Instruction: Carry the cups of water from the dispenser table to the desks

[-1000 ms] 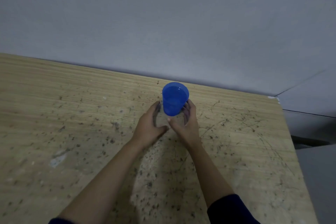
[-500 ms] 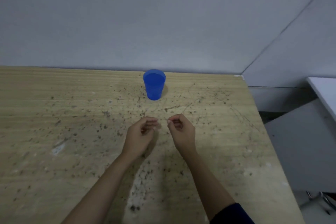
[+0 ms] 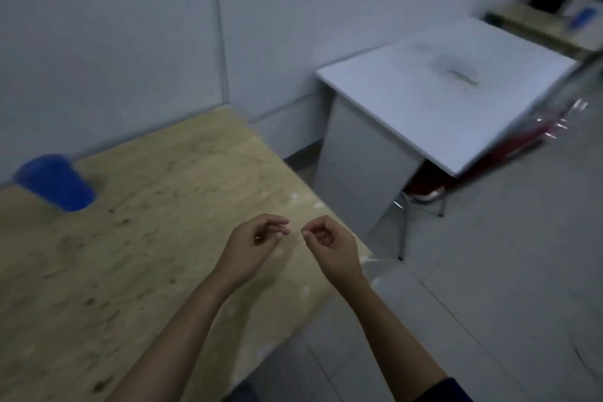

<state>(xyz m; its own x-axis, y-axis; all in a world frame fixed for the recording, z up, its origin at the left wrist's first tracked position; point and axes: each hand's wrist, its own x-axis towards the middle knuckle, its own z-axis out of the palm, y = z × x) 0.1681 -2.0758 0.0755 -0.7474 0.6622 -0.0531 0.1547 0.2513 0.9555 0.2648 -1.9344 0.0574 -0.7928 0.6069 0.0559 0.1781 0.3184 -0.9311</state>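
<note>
A blue plastic cup [image 3: 55, 181] stands on the speckled wooden desk [image 3: 156, 206] at the far left, close to the wall. My left hand [image 3: 257, 245] hovers over the desk's right part, well away from the cup, with its fingers loosely curled and nothing in them. Beside it, my right hand [image 3: 329, 248] hangs over the desk's right edge, also loosely curled and holding nothing. Another blue cup [image 3: 582, 18] shows, blurred, on a far wooden table [image 3: 535, 26] at the top right.
A white desk [image 3: 440, 88] stands to the right, with a red chair [image 3: 456, 179] tucked under it. Grey tiled floor [image 3: 489, 287] lies between the desks. Grey walls close off the back and left.
Both hands let go of the blue cup, which now stands on the wooden desk, and drew back. The view has swung right, bringing the white desk into sight.
</note>
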